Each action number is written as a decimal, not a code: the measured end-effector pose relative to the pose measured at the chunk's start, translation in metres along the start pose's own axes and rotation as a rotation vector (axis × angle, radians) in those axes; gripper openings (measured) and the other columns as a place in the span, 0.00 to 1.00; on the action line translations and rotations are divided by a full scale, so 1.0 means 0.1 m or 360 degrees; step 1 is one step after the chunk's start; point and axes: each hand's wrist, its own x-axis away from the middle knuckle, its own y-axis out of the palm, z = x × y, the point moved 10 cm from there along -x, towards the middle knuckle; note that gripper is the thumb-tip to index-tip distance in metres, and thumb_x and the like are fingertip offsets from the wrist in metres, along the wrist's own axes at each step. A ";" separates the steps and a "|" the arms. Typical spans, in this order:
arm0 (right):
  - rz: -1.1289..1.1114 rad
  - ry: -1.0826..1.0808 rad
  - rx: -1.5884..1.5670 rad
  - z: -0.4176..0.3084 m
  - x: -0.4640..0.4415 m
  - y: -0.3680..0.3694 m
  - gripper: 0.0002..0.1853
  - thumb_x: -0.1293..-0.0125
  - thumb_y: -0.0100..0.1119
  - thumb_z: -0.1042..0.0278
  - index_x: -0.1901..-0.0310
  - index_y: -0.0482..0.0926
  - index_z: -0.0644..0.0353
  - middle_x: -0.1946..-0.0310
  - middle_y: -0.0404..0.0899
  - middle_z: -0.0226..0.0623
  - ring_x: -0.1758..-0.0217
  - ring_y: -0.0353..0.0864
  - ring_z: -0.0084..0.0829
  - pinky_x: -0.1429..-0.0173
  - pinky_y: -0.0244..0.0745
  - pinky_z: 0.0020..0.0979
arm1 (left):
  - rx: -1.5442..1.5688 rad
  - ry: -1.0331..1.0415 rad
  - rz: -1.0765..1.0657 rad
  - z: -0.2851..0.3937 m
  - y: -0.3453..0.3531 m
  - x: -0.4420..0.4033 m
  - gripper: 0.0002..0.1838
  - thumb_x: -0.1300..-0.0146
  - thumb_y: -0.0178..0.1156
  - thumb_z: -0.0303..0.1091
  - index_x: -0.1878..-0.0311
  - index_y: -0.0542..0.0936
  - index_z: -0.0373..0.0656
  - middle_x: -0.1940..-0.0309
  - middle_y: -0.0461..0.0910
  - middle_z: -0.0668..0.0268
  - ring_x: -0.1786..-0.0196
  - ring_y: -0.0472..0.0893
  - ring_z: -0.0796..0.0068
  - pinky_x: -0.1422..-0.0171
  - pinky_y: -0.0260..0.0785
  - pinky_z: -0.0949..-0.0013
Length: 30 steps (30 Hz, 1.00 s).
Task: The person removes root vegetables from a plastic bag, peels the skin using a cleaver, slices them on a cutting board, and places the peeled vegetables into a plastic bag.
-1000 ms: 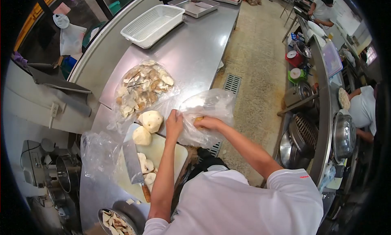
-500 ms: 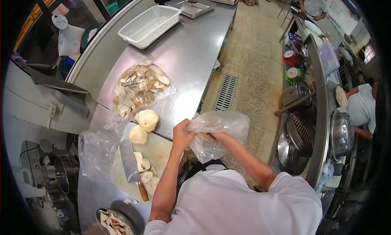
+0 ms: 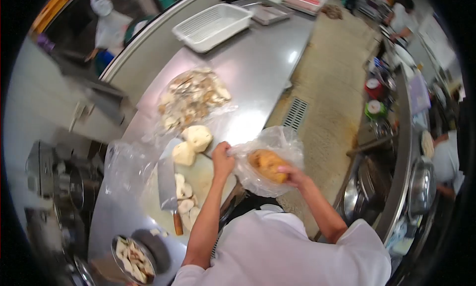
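My left hand (image 3: 223, 159) is closed on the edge of a clear plastic bag (image 3: 290, 142). My right hand (image 3: 293, 177) grips a yellow-brown, unpeeled root vegetable (image 3: 267, 164) at the bag's mouth; its exact kind is unclear. Left of my hands, two peeled cream-coloured vegetables (image 3: 197, 138) rest at the top of a cutting board (image 3: 203, 174). A cleaver (image 3: 168, 187) with a wooden handle lies on the board beside cut white pieces (image 3: 186, 205). Beyond the board is a heap of peelings (image 3: 193, 97) on plastic.
A metal bowl (image 3: 133, 260) of cut pieces stands at lower left, near a crumpled clear bag (image 3: 126, 167). A white basket (image 3: 213, 28) and metal tray (image 3: 265, 13) are at the table's far end. Two people in white work by the right-hand counter (image 3: 396, 187).
My right hand, earlier inside the bag, now shows at its mouth with the brown root vegetable. My left hand keeps hold of the bag. The view has shifted, blurring slightly.
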 end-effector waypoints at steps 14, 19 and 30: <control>-0.0753 -0.0490 -0.0570 -1.08 0.10 1.07 0.62 0.49 0.78 0.32 0.19 0.53 0.49 0.24 0.56 0.58 0.32 0.70 0.68 0.45 0.83 0.70 | 0.0744 -0.0263 0.1255 -0.46 -3.33 -0.31 0.13 0.45 0.60 0.14 0.57 0.83 0.38 0.63 0.83 0.71 0.63 0.79 0.83 0.59 0.73 0.75; -0.0704 -0.0490 -0.0547 -0.88 0.18 1.07 0.62 0.49 0.77 0.32 0.20 0.53 0.50 0.25 0.57 0.57 0.33 0.71 0.68 0.46 0.84 0.68 | -0.0487 -0.0528 0.1635 -1.48 -4.73 0.08 0.18 0.47 0.72 0.30 0.52 0.82 0.42 0.52 0.86 0.54 0.53 0.84 0.59 0.49 0.77 0.58; -0.0600 -0.0347 -0.0472 -0.63 0.12 0.90 0.63 0.51 0.74 0.25 0.19 0.53 0.45 0.23 0.57 0.56 0.29 0.68 0.70 0.40 0.80 0.72 | -0.0726 -0.1331 0.0893 -3.73 -4.27 0.92 0.42 0.51 0.76 0.41 0.30 0.74 0.47 0.37 0.81 0.48 0.31 0.76 0.43 0.29 0.71 0.49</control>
